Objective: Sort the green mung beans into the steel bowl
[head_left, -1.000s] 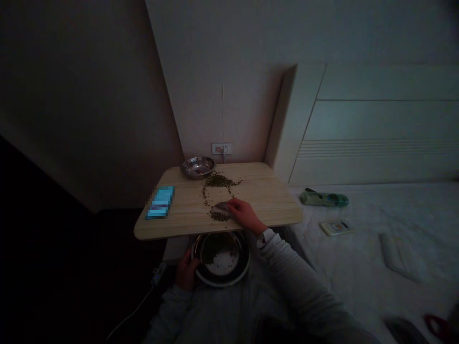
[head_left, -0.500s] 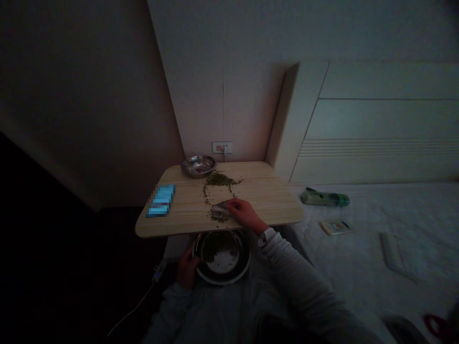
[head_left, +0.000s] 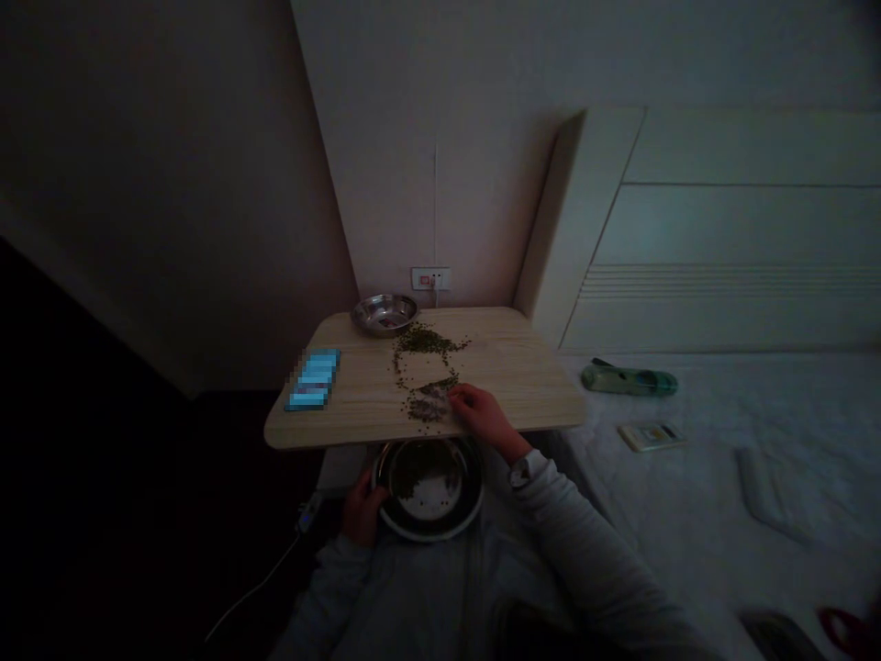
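Right hand point(head_left: 482, 418): fingers curling at right side of near seed pile point(head_left: 423, 411); whether pinching anything, cannot tell. Left hand point(head_left: 362, 509): fingers gripping left rim of basin point(head_left: 432, 531), seeds lying inside. Counter point(head_left: 502, 372) edge hiding basin's far rim. Far seed pile point(head_left: 423, 341) lying beyond fingers, beside metal bowl point(head_left: 368, 320). Phone point(head_left: 315, 379) resting at counter's left.

Phone point(head_left: 315, 379) was on L side of table point(head_left: 502, 358), bowl point(head_left: 368, 327) at back L, wall socket point(head_left: 430, 278) behind; seeds point(head_left: 423, 341) mid-table, more in basin point(head_left: 432, 531) below front edge. Bottle point(head_left: 629, 379) lay R, on bed point(head_left: 716, 413).
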